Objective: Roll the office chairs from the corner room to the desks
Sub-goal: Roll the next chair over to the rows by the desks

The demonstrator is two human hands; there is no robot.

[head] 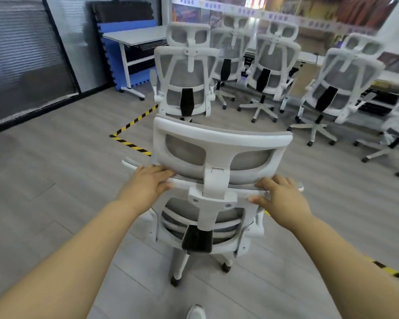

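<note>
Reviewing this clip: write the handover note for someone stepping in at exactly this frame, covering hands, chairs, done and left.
Left hand: grips the top rail of the backrest of the white-framed grey mesh office chair, left of the headrest post.
Right hand: grips the same rail, right of the post.
Chair: upright on its casters on the grey plank floor, facing away from the person.
Ahead: a group of matching white mesh chairs stands by the long white desks; one stands straight ahead.
Done: several chairs are parked by the desks.
Left: roll this one to a desk; whether more wait elsewhere is not visible.
</note>
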